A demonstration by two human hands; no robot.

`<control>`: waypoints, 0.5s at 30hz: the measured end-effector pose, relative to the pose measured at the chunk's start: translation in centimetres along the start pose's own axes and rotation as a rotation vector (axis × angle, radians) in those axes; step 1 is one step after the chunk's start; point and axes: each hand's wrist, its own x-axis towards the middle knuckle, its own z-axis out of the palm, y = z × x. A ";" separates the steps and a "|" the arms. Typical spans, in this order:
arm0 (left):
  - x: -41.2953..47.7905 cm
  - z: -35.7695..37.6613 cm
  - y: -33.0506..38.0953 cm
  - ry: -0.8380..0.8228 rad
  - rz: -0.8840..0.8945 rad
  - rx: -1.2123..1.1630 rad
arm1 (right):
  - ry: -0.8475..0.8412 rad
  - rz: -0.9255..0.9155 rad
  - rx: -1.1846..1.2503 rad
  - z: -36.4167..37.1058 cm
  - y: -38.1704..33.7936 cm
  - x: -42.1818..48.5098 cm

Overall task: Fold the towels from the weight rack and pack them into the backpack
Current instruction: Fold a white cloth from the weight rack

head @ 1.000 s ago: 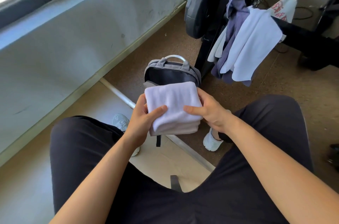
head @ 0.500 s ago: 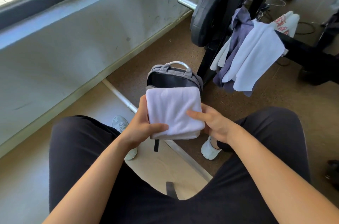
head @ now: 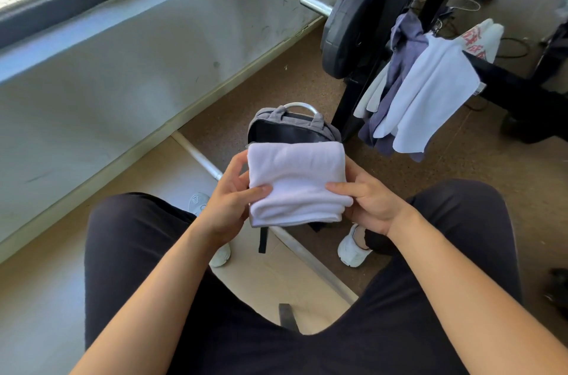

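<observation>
Gym floor [head: 276,82]: towel [head: 295,181] btwn L-grip [head: 229,205], R-grip [head: 368,202]

Both hands, left hand [head: 229,205] and right hand [head: 373,205], hold a folded white towel [head: 295,184] over the open grey backpack [head: 292,128] on the floor [head: 276,89]. More towels [head: 427,92] hang on the rack [head: 504,82].

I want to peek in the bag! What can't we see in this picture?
Head view:
- Inside the backpack: dark, and the folded towel, held by left hand and right hand, covers its front.
- Red print on the far towel: too small, creased.
- A dark thing: cut off by the right edge.
</observation>
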 end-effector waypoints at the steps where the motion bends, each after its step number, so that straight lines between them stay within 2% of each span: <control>1: 0.0 0.0 0.0 -0.008 0.008 -0.011 | -0.028 -0.011 0.030 0.0 -0.1 0.0; 4: 0.2 -0.2 -0.1 -0.017 0.028 -0.035 | -0.070 -0.017 0.106 -0.3 -0.2 0.0; 9: 0.1 -0.4 0.2 -0.097 0.003 -0.100 | -0.065 -0.014 0.081 -0.4 -0.1 0.1; 13: 0.2 -0.7 0.7 -0.119 -0.105 -0.233 | -0.026 0.005 0.022 -1.2 0.0 0.3; 15: 0.7 -1.2 0.3 -0.060 -0.191 -0.224 | -0.021 0.029 -0.041 -1.5 0.5 0.6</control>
